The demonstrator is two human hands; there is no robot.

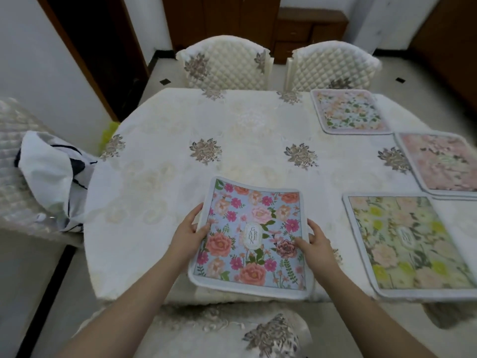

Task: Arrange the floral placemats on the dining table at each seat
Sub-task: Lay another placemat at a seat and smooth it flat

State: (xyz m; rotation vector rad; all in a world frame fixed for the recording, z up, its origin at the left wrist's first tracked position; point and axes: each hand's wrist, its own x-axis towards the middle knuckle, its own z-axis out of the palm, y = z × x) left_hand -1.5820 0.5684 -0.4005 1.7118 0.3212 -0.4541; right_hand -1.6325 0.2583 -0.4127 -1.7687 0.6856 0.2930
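Observation:
A blue placemat (254, 228) with pink and coral flowers is at the near edge of the dining table (180, 151), its near end lifted slightly. My left hand (189, 232) grips its left edge and my right hand (313, 241) grips its right edge. Three other mats lie flat on the white embroidered tablecloth: a yellow-green one (410, 244) at the near right, a pink one (444, 164) at the right edge, and a pale pink-green one (349, 112) at the far right before a chair.
Two quilted cream chairs (224, 64) (333, 67) stand at the far side. Another chair (15, 171) at the left holds a white and navy cloth (54, 171). A chair back (206, 334) is right below my arms. A wooden cabinet (304, 29) is behind.

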